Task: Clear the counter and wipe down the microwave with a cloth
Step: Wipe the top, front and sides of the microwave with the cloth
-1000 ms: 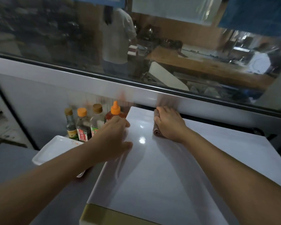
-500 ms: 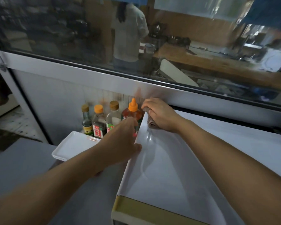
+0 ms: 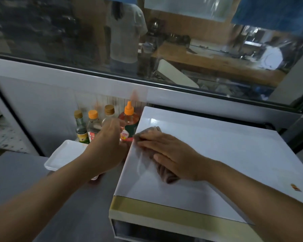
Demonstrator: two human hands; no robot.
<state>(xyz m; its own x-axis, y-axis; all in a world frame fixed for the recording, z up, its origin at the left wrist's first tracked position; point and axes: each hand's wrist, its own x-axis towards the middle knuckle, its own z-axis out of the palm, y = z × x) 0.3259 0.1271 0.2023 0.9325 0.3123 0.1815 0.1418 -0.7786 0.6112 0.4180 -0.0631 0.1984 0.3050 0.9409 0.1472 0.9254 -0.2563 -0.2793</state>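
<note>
— Microwave (image 3: 208, 163) sat on the counter (image 3: 16, 180) under the window (image 3: 147, 41), and on its white top, near the left edge, lay the cloth (image 3: 163, 170). How were the hands placed?

— The right hand (image 3: 171, 156) lay flat on the cloth, fingers straight and close together, pressing it to the top rather than clutching it. The left hand (image 3: 107, 147) hung just beside the microwave's left wall, fingers loosely bent; whether it touched anything could not be told from that angle.

— What might have gone wrong?

— The cloth already reached the left edge. A stroke carried further that way would probably have slid it off the top, and the knuckles could have struck the squeeze bottle (image 3: 129, 119) standing close against the back left corner.

— Anything else nearby?

— Three smaller bottles (image 3: 93, 124) stood in a row left of the squeeze bottle, against the back wall. A white tray (image 3: 63, 154) lay in front of them, partly under the left forearm. All of that sat on the counter and would likely have blocked wiping the microwave's left side until it was shifted.
</note>
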